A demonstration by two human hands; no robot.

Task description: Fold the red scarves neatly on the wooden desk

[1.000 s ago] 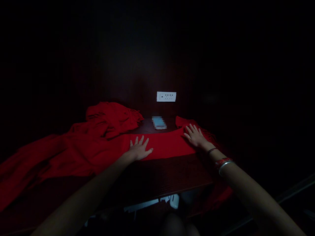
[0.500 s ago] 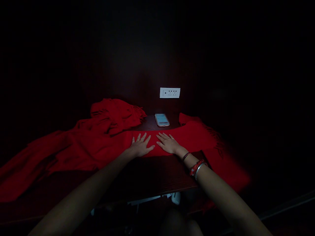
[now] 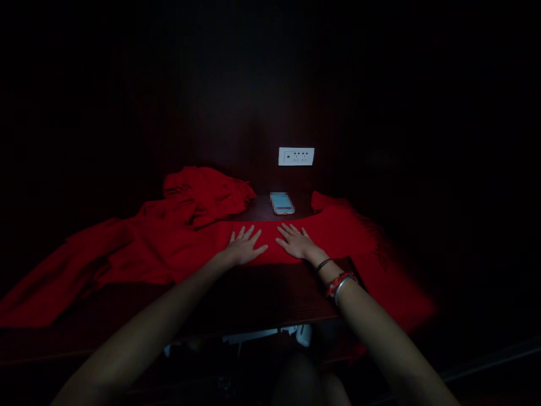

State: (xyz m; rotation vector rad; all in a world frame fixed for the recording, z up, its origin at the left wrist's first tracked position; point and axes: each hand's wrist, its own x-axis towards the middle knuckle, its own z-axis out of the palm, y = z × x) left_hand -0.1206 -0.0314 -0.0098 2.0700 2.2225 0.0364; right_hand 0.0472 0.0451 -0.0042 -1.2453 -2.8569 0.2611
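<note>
Red cloth (image 3: 203, 239) lies from the left edge to the lower right of the frame. Just below the centre, the left hand (image 3: 245, 248) and the right hand (image 3: 296, 245) rest on it with fingers spread, near a phone (image 3: 282, 203).

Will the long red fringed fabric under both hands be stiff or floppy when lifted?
The long red fringed fabric is probably floppy, since it lies in soft folds toward the left. It also looks thin where the left hand and right hand rest, so it may wrinkle if pushed.
</note>
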